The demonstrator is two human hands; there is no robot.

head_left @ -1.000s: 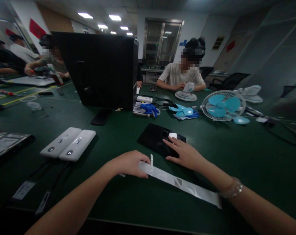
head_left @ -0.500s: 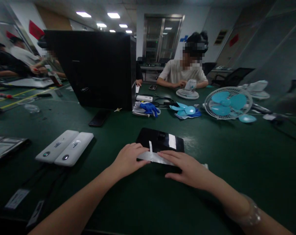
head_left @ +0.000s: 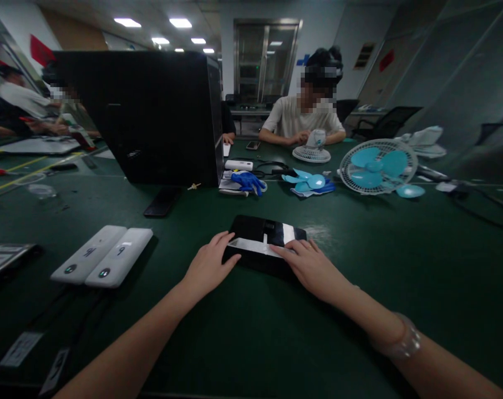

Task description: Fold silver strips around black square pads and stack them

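Note:
A flat black case (head_left: 247, 226) lies on the table in front of me, with a white patch near its right end. A long silvery-white strip of tape (head_left: 251, 245) runs along its near side, and a short tab stands up from the strip's middle. My left hand (head_left: 209, 266) grips the left end, fingers on top at the strip's end and thumb on the near side. Over the right end lies my right hand (head_left: 313, 270), closed about it with one digit pressed along the strip. It hides the strip's right end.
Two white power banks (head_left: 120, 257) lie at left, with cables. A dark phone (head_left: 163, 202) and keys (head_left: 194, 187) lie by a large black computer case (head_left: 151, 122). Blue gloves (head_left: 247, 183), blue fan blades (head_left: 305, 181) and a fan (head_left: 371, 166) stand farther back. A person (head_left: 303, 113) sits opposite.
The strip, held raised between both hands before, now lies against the black case. My left hand has moved to the case's left end; my right hand has come over its right end.

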